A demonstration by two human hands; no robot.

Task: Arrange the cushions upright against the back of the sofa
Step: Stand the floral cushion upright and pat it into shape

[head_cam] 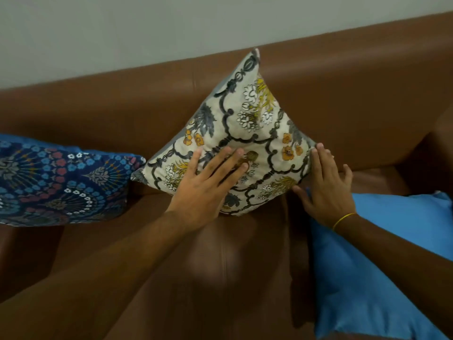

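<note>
A cream cushion with grey, yellow and orange flowers (247, 123) stands on one corner, diamond-wise, leaning on the back of the brown leather sofa (355, 94). My left hand (208, 185) lies flat on its lower front face, fingers spread. My right hand (323, 182) presses against the cushion's right edge with open fingers; a yellow thread circles that wrist. A dark blue patterned cushion (56, 180) rests at the left against the sofa back. A plain bright blue cushion (382, 261) lies flat on the seat at the right, under my right forearm.
The sofa's right armrest (441, 148) rises beside the plain blue cushion. Bare brown seat (220, 266) lies in front of the cream cushion, with a seam down its middle. A pale wall (171, 28) stands behind the sofa.
</note>
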